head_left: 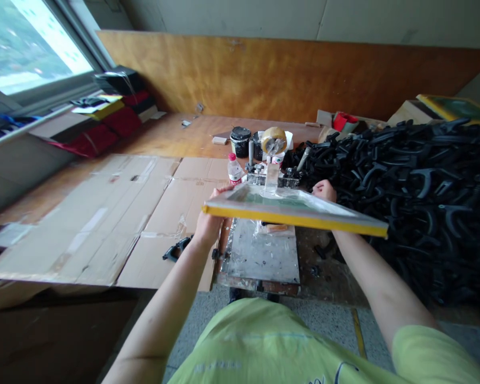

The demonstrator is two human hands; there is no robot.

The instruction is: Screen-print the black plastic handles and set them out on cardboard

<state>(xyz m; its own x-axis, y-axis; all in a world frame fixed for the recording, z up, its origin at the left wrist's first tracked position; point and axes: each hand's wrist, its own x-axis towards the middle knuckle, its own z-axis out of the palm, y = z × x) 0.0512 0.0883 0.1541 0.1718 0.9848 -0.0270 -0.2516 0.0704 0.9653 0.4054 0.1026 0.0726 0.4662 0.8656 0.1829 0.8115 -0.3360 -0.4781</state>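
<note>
A screen printing frame (296,215) with a yellow front edge and greenish mesh is raised and tilted above a flat grey metal plate (262,258). My left hand (213,216) is closed around the frame's left side, its fingers near the far corner. My right hand (325,190) is curled closed just beyond the frame's right side. The frame hides its wrist, and whatever its fingers may hold does not show. Behind the frame is a metal clamp (274,178) with a roll of tape (274,141) above it. A wooden-handled piece (276,228) shows partly under the frame.
A large heap of black plastic parts (416,192) covers the right side. Flattened cardboard (104,213) lies on the left, with one black part (176,248) on it. A red-capped bottle (234,169) and a black tub (240,141) stand behind the frame.
</note>
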